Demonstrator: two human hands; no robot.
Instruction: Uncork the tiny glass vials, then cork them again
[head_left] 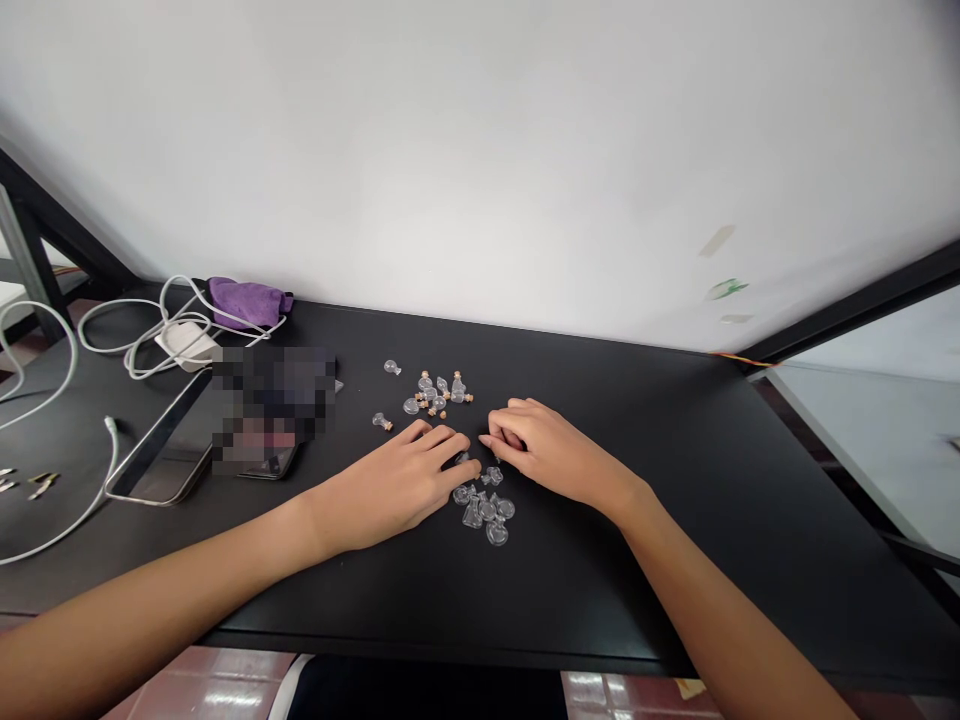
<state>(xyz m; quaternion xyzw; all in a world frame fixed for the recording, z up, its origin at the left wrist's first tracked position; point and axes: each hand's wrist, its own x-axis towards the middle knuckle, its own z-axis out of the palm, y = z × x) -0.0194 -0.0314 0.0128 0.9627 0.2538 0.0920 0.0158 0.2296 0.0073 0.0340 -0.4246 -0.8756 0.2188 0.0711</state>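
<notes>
In the head view, the left hand (397,485) lies low over the counter (585,590), fingers bent, with thumb and forefinger near a tiny glass bottle (463,458). Whether they grip it, I cannot tell. The right hand (559,455) is curled narrow, its fingertips just beside the left ones; what is inside, if anything, is hidden.

The uncorked bottles (487,510) lie flat in a loose group on the near side of the fingertips, probably to be within easy reach. The corked bottles (457,390) are grouped beyond the left fingers, perhaps so that the two kinds do not mix. One more corked bottle (381,421) lies apart, to the left.

The near edge (450,648) of the counter passes well below the bottles. To the left, the tablet (161,440) and white cable (112,440) limit the room; to the right, the surface gives wider space.
</notes>
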